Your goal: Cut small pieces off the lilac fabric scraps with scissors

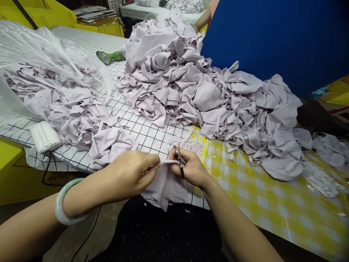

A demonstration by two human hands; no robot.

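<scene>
My left hand [136, 169], a pale green bangle on its wrist, pinches the edge of a pale lilac fabric piece [166, 187]. The piece hangs over the table's front edge, in front of my lap. A narrow strip of it is stretched between both hands. My right hand [191, 167] is closed around small scissors [180, 160], blades pointing up beside that strip. Whether the right fingers also grip the fabric is hard to see. Just beyond the hands lie many tiny fabric clippings [188, 143].
A big heap of lilac fabric pieces [185, 87] covers the table's middle and right. More pieces [79, 112] spill from a clear plastic bag [54, 54] at left, near a white corded box [45, 136]. A green-handled tool [110, 57] lies behind. Another person's arm [203, 20] reaches in.
</scene>
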